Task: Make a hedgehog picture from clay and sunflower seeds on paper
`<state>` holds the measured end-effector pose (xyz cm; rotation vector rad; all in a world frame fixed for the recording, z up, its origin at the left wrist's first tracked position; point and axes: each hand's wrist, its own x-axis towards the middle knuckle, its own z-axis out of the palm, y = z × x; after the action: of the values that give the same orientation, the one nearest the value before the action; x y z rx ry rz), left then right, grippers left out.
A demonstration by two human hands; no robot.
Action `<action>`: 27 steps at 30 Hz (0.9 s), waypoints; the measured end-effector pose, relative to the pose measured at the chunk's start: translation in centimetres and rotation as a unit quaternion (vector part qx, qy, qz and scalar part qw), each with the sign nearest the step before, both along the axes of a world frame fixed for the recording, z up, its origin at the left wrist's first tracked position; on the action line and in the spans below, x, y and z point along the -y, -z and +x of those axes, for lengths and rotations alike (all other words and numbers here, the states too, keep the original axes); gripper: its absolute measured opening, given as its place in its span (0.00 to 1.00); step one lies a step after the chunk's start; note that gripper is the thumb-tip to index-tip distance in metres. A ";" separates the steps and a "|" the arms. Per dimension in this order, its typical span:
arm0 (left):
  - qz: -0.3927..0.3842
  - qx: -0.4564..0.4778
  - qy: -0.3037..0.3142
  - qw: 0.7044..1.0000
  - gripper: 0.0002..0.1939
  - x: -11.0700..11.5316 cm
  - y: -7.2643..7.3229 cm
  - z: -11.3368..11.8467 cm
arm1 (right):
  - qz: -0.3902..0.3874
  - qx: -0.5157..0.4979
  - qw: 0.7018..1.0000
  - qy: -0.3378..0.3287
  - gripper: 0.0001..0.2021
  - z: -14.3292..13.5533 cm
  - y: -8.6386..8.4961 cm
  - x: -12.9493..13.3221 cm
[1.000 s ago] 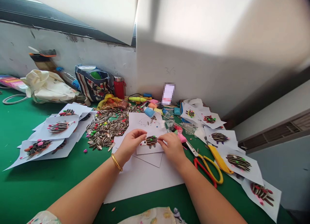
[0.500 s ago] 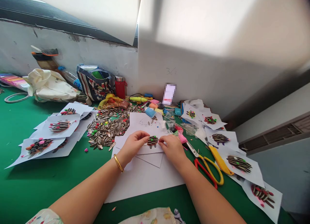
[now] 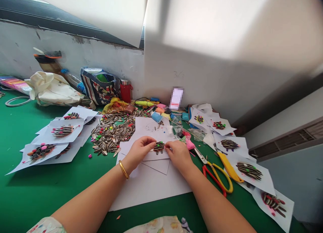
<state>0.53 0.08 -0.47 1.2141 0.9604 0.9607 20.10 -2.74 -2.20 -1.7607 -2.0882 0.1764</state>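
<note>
A small hedgehog-like figure of striped sunflower seeds (image 3: 159, 146), dotted with green clay balls, lies on a white sheet of paper (image 3: 151, 155). My left hand (image 3: 141, 149), with a gold bangle on its wrist, is closed in a pinch at the figure's left edge. At its right edge my right hand (image 3: 178, 154) has thumb and fingers pressed together. Whatever is between the fingertips of either hand is too small to make out. More paper sheets (image 3: 151, 189) are layered beneath the hands.
Loose sunflower seeds (image 3: 111, 135) are heaped left of the paper. Open scissors (image 3: 214, 172) and a yellow cutter (image 3: 229, 166) lie at right. Finished seed pictures (image 3: 63, 130) are stacked left, with others (image 3: 252, 174) at right. Bags, a red flask (image 3: 125, 91) and clay packets (image 3: 156, 117) line the wall.
</note>
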 end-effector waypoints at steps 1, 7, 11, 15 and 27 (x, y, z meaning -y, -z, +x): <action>0.000 -0.001 0.001 1.000 0.14 0.0 0.0 0.0 | -0.001 0.001 1.000 0.001 0.04 0.0 0.0 0.0; 0.000 0.000 0.003 1.000 0.14 0.0 0.0 0.0 | 0.004 0.007 1.000 -0.008 0.05 -0.1 0.2 0.0; -0.003 0.002 0.004 1.000 0.14 0.1 0.0 0.0 | 0.004 0.010 1.000 -0.011 0.05 -0.1 0.3 -0.1; 0.003 0.007 0.015 1.000 0.15 0.0 0.2 0.0 | 0.014 0.011 1.000 -0.012 0.05 -0.1 0.4 -0.1; 0.019 -0.030 -0.051 0.998 0.13 -0.4 0.8 -0.1 | 0.027 -0.005 0.999 -0.019 0.05 0.0 0.7 -0.1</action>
<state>0.39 0.49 -1.26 1.2415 1.0637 1.0317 20.14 -2.62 -2.94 -1.6877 -2.1002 0.1380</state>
